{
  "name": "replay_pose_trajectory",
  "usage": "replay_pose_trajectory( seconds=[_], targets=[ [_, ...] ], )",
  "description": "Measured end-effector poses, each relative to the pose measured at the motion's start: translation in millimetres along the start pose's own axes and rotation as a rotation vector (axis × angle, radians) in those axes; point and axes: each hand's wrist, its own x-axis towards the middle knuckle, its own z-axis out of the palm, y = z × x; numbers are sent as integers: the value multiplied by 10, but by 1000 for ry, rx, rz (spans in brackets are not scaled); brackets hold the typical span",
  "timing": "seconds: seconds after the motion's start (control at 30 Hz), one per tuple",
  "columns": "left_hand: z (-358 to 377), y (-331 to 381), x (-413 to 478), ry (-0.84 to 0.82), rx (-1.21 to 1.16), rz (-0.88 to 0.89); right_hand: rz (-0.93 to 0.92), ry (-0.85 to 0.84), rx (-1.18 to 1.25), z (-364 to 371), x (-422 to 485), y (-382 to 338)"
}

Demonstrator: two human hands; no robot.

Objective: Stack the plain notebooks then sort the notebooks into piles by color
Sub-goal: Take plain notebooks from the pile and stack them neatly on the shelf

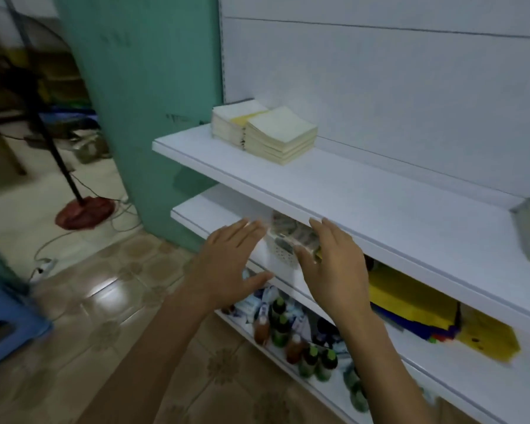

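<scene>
Progress: two notebook stacks touching on top shelf [380, 191]. Whitish stack [230, 123] left, pale yellow stack [280, 134] right, one brighter yellow cover between. Reads as partly sorted; probably more to fetch.

Left hand [227, 258] and right hand [334, 258] both spread flat, fingers straight, clamped on nothing, flanking blurred bundle [285, 237] on middle shelf [202, 212]. Contact unclear; too smeared to call it notebooks.

Obstruction: top shelf lip just above the reach. Nearby: yellow and blue sheets [410, 304] right of bundle, bottles [309, 350] on the shelf below. Fan stand [83, 209] and blue stool [10, 316] on the floor, well apart.
</scene>
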Motion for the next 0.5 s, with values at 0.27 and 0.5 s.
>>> replay_pose_trajectory(
  seconds=[0.27,0.5],
  targets=[
    [47,-751,-60,11,118,-51,-61,-26,68,554,347,-393],
    [232,-1712,445,-32,64,-16,38,-29,203,1493,1127,-667]
  ],
)
